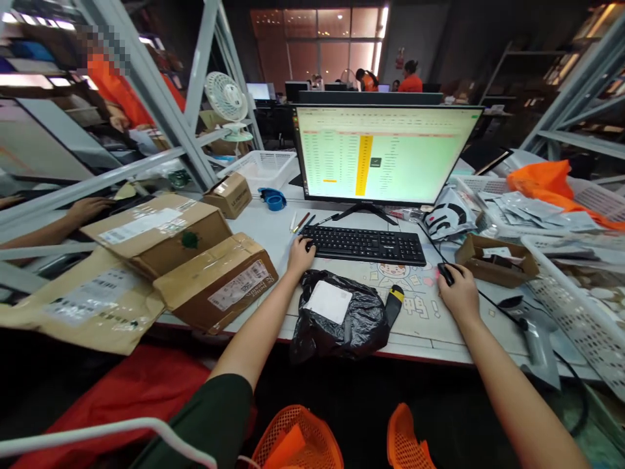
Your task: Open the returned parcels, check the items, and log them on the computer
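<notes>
My left hand rests on the left end of a black keyboard, fingers curled onto the keys. My right hand is closed over a black mouse to the right of the keyboard. Between my forearms lies a black plastic parcel bag with a white label; a black and yellow handheld scanner lies against its right side. Behind the keyboard stands a monitor showing a green spreadsheet with a yellow column.
Taped cardboard boxes and a padded envelope crowd the left of the desk. A small open box, white baskets and grey packets sit right. Another person's hand lies far left. Orange baskets stand below.
</notes>
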A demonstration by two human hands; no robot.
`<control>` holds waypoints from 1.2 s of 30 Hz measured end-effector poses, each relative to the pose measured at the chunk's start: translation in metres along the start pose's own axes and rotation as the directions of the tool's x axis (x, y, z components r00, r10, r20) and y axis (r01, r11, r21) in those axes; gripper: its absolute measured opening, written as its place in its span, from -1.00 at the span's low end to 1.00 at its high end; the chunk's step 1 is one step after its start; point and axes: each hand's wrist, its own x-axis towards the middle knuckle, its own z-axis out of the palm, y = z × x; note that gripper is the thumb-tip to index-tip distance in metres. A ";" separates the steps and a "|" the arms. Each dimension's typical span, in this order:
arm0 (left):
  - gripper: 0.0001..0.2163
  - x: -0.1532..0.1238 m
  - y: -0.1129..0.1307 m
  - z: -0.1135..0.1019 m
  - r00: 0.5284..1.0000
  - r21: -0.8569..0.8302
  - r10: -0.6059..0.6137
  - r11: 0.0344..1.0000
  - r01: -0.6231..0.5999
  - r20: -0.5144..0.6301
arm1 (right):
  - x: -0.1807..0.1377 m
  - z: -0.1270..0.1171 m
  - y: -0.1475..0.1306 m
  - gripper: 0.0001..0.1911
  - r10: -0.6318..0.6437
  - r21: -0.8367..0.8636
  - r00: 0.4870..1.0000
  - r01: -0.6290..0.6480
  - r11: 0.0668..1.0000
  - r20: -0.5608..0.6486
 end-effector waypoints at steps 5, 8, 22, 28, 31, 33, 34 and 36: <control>-0.70 -0.001 -0.002 0.000 1.000 -0.002 -0.006 1.000 0.005 -0.011 | 0.001 0.009 0.012 -0.40 0.007 -0.031 0.998 -0.005 0.999 0.065; -0.71 -0.001 -0.002 0.000 1.000 -0.007 -0.003 1.000 0.003 -0.020 | 0.005 0.016 0.017 -0.38 -0.048 0.003 0.997 0.048 0.999 0.067; -0.71 -0.002 0.000 -0.002 1.000 -0.011 -0.006 1.000 0.006 -0.020 | 0.007 0.017 0.017 -0.38 -0.072 -0.004 0.995 0.072 0.997 0.070; -0.71 -0.001 0.002 -0.003 1.000 -0.019 -0.013 1.000 0.012 -0.027 | 0.005 0.014 0.014 -0.41 -0.060 -0.020 0.996 0.062 0.998 0.070; -0.72 0.000 0.002 -0.002 0.999 -0.022 -0.006 1.000 0.005 -0.037 | 0.002 0.009 0.011 -0.46 -0.026 -0.038 0.998 0.028 0.999 0.061; -0.73 0.000 0.000 0.000 0.999 -0.025 0.003 1.000 -0.004 -0.045 | 0.001 0.006 0.008 -0.47 -0.010 -0.045 0.999 0.011 0.999 0.031; -0.73 0.000 -0.001 0.001 0.999 -0.026 0.006 1.000 -0.007 -0.048 | 0.001 0.005 0.007 -0.46 -0.014 -0.043 1.000 0.015 0.999 0.019; -0.74 0.000 -0.003 0.004 0.998 -0.027 0.013 1.000 -0.014 -0.054 | 0.002 0.004 0.006 -0.44 -0.033 -0.037 0.999 0.033 0.999 0.017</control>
